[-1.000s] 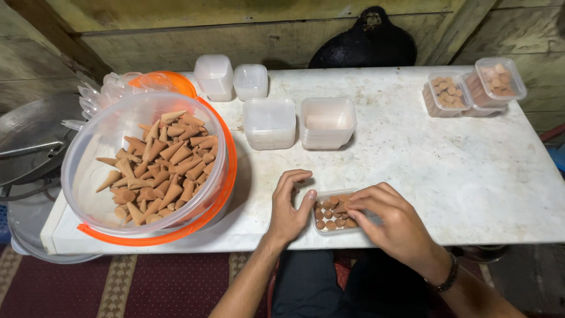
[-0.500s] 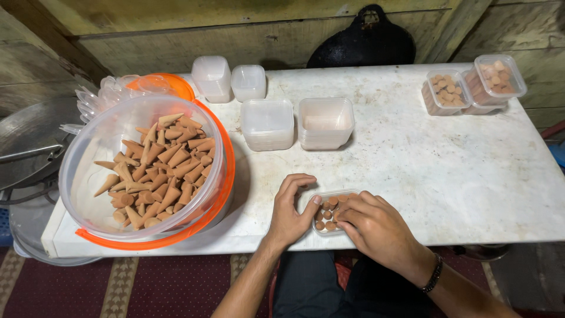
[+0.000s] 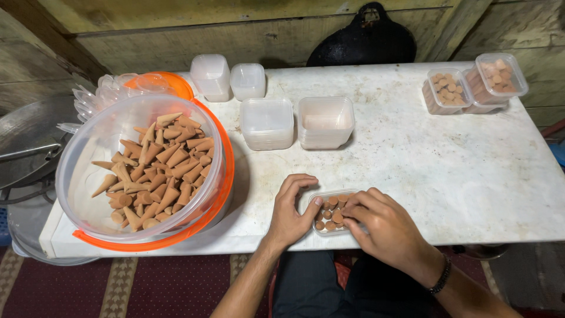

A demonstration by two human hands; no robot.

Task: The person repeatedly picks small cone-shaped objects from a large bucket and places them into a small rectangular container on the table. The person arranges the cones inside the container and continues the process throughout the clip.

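A small clear plastic box with brown cone-shaped pieces standing in it sits at the near edge of the white table. My left hand cups the box's left side, fingers curled on its rim. From the right, my right hand covers part of the box, fingertips on the cones inside. Whether a cone is pinched between the fingers is hidden. A big clear tub with an orange rim, holding a heap of the same cones, stands at the left.
Stacks of clear empty boxes and lids stand mid-table, more behind. Two filled boxes sit at the far right corner. A dark round bag leans on the wooden wall. Metal pans lie left of the table.
Both hands closed in on the small box: the left moved from above it down to its left side, the right slid left over the cones.
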